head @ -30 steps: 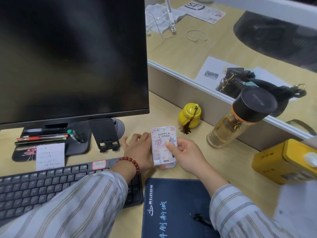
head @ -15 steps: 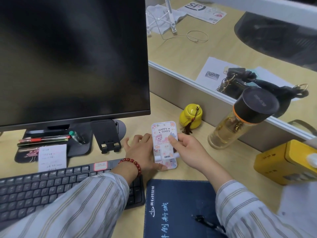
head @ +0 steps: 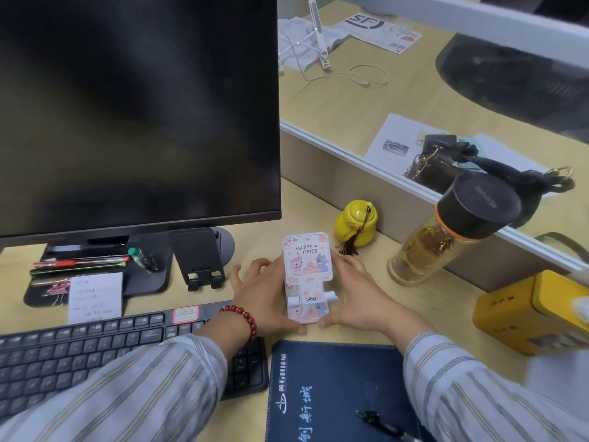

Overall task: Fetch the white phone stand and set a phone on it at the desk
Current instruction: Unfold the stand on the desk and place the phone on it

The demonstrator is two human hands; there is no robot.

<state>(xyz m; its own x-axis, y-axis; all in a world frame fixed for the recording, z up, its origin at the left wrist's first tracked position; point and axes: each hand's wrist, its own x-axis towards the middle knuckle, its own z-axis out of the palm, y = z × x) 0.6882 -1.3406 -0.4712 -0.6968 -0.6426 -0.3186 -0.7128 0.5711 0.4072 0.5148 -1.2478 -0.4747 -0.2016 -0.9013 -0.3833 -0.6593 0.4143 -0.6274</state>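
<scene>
The white phone stand (head: 307, 266), covered in cartoon stickers reading "HAPPY TIMES", stands unfolded on the desk (head: 430, 314) with its back plate tilted up and two small white lips at its foot. My left hand (head: 261, 295), with a red bead bracelet on the wrist, grips its left side. My right hand (head: 357, 298) grips its right side. Both thumbs press at the base and the fingers reach behind the plate. No phone is in view.
A black monitor (head: 137, 106) fills the left. Below it stand a black phone stand (head: 199, 260) and a keyboard (head: 95, 355). A yellow jar (head: 355, 223), a tea bottle (head: 446, 237) and a yellow box (head: 526, 311) sit to the right. A dark notebook (head: 334, 393) lies at the front.
The stand's back plate has risen from nearly flat to upright. My right hand moved from the stand's front face to its right side, and my left hand shifted to the left side.
</scene>
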